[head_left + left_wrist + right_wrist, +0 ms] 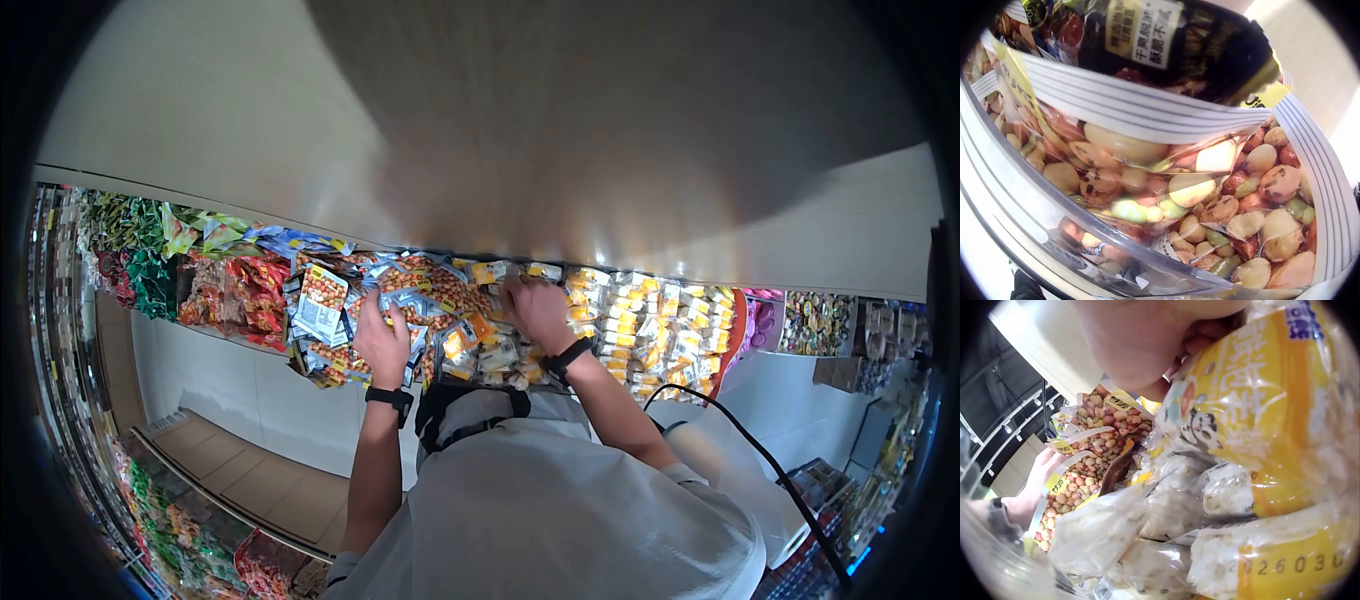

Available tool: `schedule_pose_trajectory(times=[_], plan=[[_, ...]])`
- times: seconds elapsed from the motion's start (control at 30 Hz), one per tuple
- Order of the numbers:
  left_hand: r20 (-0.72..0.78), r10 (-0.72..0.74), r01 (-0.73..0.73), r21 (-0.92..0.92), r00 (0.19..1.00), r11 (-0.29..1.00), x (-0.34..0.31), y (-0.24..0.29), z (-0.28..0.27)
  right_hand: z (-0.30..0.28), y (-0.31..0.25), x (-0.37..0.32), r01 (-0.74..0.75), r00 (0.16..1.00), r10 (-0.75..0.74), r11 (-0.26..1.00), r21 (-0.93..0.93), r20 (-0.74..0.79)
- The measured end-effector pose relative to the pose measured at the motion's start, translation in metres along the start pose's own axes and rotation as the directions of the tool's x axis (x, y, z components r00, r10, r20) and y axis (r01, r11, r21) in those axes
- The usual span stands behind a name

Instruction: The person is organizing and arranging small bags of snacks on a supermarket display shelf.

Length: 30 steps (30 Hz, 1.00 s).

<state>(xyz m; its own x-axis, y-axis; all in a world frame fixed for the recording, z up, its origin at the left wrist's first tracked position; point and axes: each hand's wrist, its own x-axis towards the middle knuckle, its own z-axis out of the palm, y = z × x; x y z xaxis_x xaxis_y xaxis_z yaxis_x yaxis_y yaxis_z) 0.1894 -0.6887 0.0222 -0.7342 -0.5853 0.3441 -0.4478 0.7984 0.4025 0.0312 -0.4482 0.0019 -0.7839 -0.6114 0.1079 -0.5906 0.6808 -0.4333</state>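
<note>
My right hand (537, 312) reaches down among yellow-and-white snack packets. Its curled fingers (1200, 340) grip the upper edge of a yellow snack packet (1235, 394) with a cartoon panda, seen in the right wrist view; the hand hides part of that edge. My left hand (383, 342) is over packets of mixed nuts and beans (410, 275), its index finger and thumb extended and apart. In the left wrist view a striped-edged nut packet (1279, 219) fills much of the frame, behind a clear plastic rim (1116, 234); the left hand itself is outside that view.
More yellow-and-white packets (650, 330) lie to the right, up to a red bin edge (738, 330). Red packets (245, 290) and green packets (150, 280) fill sections on the left. A pale panel (560, 130) stands along the far side. A black cable (770, 460) hangs at the right.
</note>
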Motion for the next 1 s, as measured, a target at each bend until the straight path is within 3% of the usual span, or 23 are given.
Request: schedule_pose_trajectory(times=[1.0], plan=[[-0.002,0.0,0.0,-0.018,1.0,1.0,-0.001,0.0,-0.001,-0.002,-0.002,0.0,-0.028,0.999,0.028,1.0,-0.008,0.025]])
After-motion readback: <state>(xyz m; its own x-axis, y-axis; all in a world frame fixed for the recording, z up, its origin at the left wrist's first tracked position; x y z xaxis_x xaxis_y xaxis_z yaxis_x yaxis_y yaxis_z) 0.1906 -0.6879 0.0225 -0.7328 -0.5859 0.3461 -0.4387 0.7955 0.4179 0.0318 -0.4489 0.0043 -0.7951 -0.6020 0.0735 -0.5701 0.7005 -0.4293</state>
